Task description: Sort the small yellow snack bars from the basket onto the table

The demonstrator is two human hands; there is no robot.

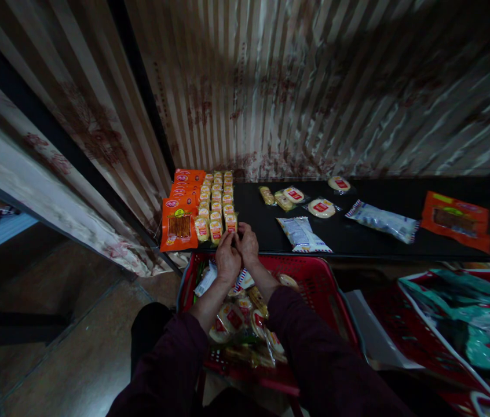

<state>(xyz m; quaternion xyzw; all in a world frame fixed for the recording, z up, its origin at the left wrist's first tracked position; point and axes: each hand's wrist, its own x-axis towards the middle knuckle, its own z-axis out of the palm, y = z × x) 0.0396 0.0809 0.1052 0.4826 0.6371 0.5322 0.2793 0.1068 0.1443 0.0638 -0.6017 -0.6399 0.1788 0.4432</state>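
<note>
Side by side at the shelf's front edge, my left hand (228, 260) and my right hand (248, 246) have their fingers closed around the near end of a small yellow snack packet (230, 222). It is the front one of the rightmost row, and my fingers partly cover its lower end. Beside it stand more rows of the same yellow packets (216, 214). Left of those, orange snack bags (178, 225) overlap in a line. Below my forearms is a red basket (327, 295) holding several round wrapped snacks (230, 318) and other packets.
Along the black shelf (249, 200) lie round wrapped snacks (322, 207), white-and-blue packets (303, 233) and another orange bag (457, 220). A second basket (436, 321) with green packages (483, 313) stands at right. Dark posts (145, 92) and a striped curtain (210, 69) border the shelf.
</note>
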